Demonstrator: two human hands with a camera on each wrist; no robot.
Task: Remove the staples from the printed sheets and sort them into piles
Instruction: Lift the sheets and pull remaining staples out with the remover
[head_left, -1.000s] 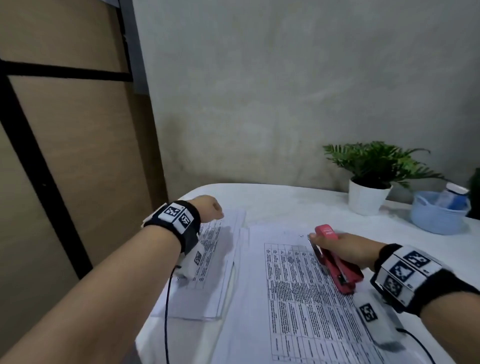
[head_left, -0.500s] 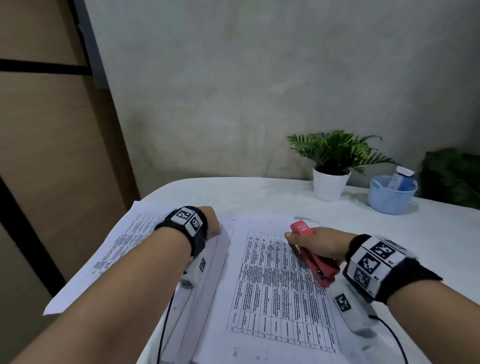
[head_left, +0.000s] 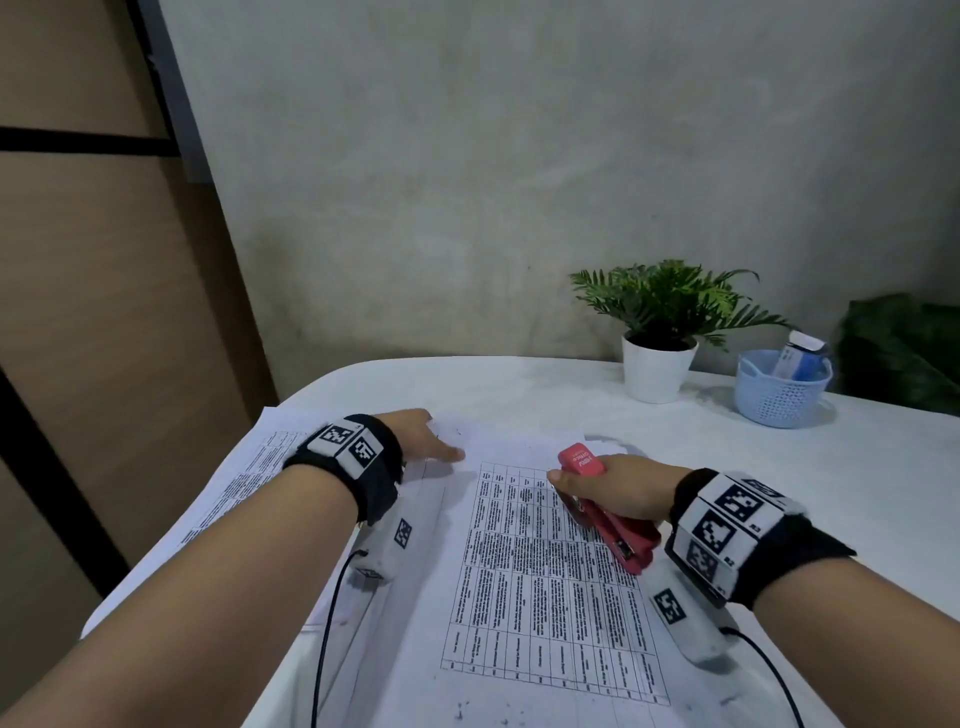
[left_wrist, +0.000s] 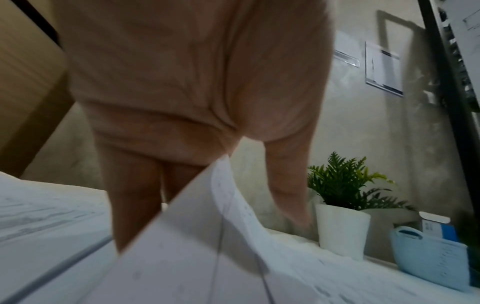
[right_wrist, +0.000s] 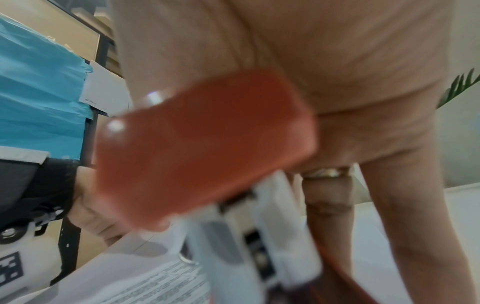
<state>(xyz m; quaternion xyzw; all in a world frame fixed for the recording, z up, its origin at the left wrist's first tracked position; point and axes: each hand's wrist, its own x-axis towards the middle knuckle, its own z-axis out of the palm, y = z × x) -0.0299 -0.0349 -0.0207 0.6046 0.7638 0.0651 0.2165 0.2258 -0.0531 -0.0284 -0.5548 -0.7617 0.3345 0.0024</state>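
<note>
Red stapler (head_left: 631, 539) in right hand (head_left: 618, 488) — printed sheets (head_left: 535, 587) underneath

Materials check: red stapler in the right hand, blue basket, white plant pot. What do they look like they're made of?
Red stapler: smooth, slightly glossy red plastic shell, with highlights in the right wrist view; greyish inner part, probably metal.
Blue basket: matte moulded plastic, with a perforated wall and a cut-out handle.
White plant pot: plain smooth white, ceramic or plastic; the look leaves it open.

The red stapler (right_wrist: 205, 148) is a close blur, and a raised sheet (left_wrist: 207, 236) hides the left hand's (left_wrist: 197, 82) fingertips.
</note>
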